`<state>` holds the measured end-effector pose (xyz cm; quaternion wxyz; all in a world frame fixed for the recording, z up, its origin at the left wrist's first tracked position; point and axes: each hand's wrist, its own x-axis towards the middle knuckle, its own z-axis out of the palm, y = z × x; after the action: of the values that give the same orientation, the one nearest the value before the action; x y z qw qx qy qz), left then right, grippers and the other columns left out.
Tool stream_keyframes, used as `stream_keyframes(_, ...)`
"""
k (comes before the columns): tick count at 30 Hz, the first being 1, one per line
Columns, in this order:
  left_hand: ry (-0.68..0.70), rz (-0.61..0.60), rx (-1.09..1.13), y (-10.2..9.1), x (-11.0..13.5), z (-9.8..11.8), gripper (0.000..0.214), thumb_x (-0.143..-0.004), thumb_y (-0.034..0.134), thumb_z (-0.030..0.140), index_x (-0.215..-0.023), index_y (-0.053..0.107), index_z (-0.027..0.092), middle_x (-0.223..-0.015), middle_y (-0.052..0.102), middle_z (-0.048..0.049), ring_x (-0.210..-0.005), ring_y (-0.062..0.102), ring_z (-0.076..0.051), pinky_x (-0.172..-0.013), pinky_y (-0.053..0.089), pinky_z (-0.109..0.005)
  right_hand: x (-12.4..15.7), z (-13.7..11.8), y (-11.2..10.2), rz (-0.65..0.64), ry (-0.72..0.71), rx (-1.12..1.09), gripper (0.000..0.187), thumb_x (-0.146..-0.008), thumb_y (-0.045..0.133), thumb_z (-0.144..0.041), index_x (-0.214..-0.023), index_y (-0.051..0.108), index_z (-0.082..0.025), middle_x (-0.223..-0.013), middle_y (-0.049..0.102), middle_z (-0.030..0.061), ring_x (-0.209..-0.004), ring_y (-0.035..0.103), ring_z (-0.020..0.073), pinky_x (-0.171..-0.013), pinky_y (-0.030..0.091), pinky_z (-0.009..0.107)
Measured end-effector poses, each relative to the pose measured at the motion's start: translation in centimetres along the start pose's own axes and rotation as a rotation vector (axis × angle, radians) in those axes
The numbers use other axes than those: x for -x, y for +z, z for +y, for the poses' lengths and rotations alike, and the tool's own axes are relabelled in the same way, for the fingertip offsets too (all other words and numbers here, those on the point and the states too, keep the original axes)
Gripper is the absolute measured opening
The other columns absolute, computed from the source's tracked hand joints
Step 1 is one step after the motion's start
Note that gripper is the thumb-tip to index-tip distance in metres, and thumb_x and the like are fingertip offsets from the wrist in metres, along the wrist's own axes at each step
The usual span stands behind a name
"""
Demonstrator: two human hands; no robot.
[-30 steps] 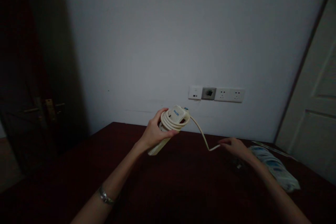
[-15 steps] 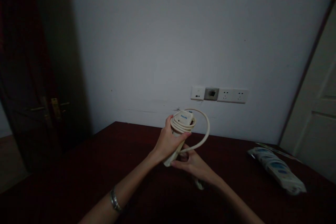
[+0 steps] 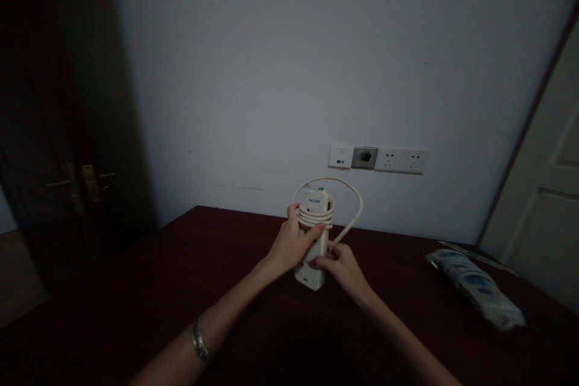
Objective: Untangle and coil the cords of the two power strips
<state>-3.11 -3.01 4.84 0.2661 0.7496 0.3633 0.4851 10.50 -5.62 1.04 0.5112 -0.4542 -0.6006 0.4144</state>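
Note:
A white power strip (image 3: 310,277) with a PHILIPS label near its top is held nearly upright over the dark red table. Its white cord (image 3: 316,217) is wound several times around the upper part, and a loose loop of it arcs up and to the right. My left hand (image 3: 289,244) grips the strip from the left, thumb across the front just under the coils. On the right side, my right hand (image 3: 341,268) is closed at the strip's edge, where the loose cord runs down into its fingers. The cord's end is hidden.
On the right of the dark red table (image 3: 217,289) lies a plastic-wrapped white package (image 3: 479,289), with a thin flat strip (image 3: 479,256) behind it. Wall sockets (image 3: 380,158) sit above the table's back edge. A dark door (image 3: 40,193) stands at left, a pale one (image 3: 547,193) at right.
The power strip has turned from a slant to nearly upright. The loose loop now sweeps over the top of the strip, and my right hand has shifted slightly right and up.

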Motion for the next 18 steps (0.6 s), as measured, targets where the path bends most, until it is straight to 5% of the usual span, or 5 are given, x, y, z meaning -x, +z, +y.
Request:
stream_keyframes(3,0.056,0.041,-0.23,-1.0,-0.4,-0.7,0.058,-0.085,0.041,0.054,-0.122,0.042,0.009,-0.128,0.047,-0.0209,-0.121,0.044,-0.027,-0.101,0.034,-0.042,-0.4,-0.1,-1.2,0.024,0.027,-0.159,0.016,-0.051,0.058,-0.017,-0.064,0.065,-0.012,-0.061,0.062,0.0011,-0.06,0.055,0.0161,-0.059,0.043,0.026)
stream_keyframes(7,0.108,0.048,-0.423,-1.7,-0.9,-1.8,0.061,-0.081,0.044,0.059,-0.117,0.053,0.009,-0.146,0.023,-0.0191,-0.137,0.015,-0.032,-0.11,0.014,-0.047,-0.9,0.5,-2.0,0.029,0.06,-0.263,0.017,-0.047,0.055,-0.015,-0.06,0.066,-0.012,-0.059,0.064,0.0018,-0.056,0.056,0.0162,-0.055,0.043,0.025)
stream_keyframes(12,0.137,-0.217,0.106,-0.6,-0.9,-2.2,0.05,-0.09,0.037,0.048,-0.128,0.046,0.017,-0.136,0.044,-0.0124,-0.125,0.041,-0.024,-0.106,0.027,-0.041,-0.8,0.9,-2.3,-0.064,0.064,-0.329,0.021,-0.044,0.052,-0.014,-0.06,0.066,-0.012,-0.059,0.065,0.0023,-0.054,0.056,0.0163,-0.05,0.042,0.025)
stream_keyframes(18,0.014,-0.093,0.559,1.8,-0.2,-2.2,0.045,-0.086,0.048,0.047,-0.116,0.054,0.014,-0.12,0.058,-0.0115,-0.11,0.052,-0.022,-0.099,0.034,-0.036,-0.8,1.3,-2.8,-0.156,0.084,-0.35,0.026,-0.045,0.051,-0.012,-0.066,0.067,-0.011,-0.06,0.065,0.003,-0.051,0.056,0.016,-0.046,0.04,0.023)
